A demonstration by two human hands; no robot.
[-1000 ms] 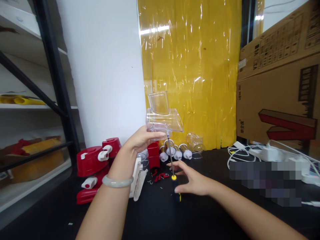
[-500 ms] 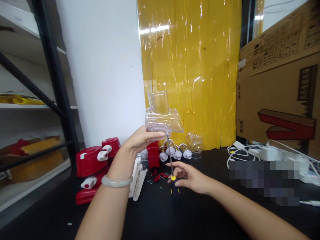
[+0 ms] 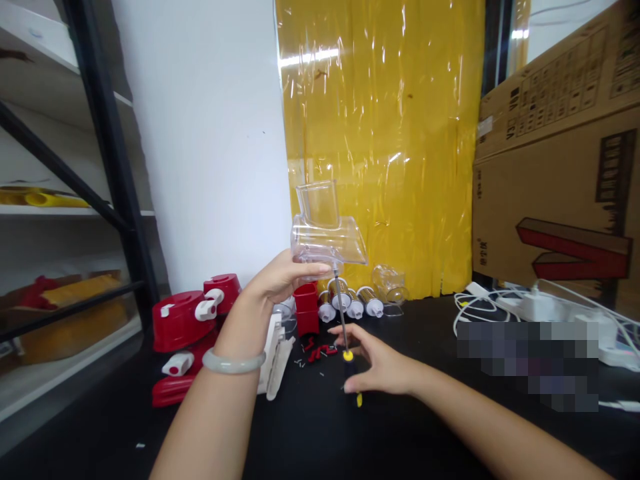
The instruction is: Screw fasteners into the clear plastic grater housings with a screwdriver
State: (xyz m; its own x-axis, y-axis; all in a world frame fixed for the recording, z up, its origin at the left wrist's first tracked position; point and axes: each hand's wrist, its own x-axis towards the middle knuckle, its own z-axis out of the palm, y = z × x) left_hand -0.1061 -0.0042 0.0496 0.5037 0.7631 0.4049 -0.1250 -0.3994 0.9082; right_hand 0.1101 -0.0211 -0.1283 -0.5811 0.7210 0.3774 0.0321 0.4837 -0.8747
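My left hand is closed around the lower left end of a clear plastic hopper-like housing, holding it up above the table with its chute upward. From below, a screwdriver with a dark and yellow handle points up; its tip meets the underside of the housing beside my left thumb. My right hand has its thumb and fingers on the screwdriver handle. Any screw at the tip is too small to make out. Small red parts and several tiny screws lie behind the screwdriver on the black table.
Red machine bodies and a white part stand left. Behind are a red box-shaped part, several white-ended mesh cylinders and another clear part. White cables and a cardboard box occupy the right.
The right hand's fingers have shifted and the thumb sits lower on the screwdriver handle, which has turned. The left hand and the clear housing have hardly moved.
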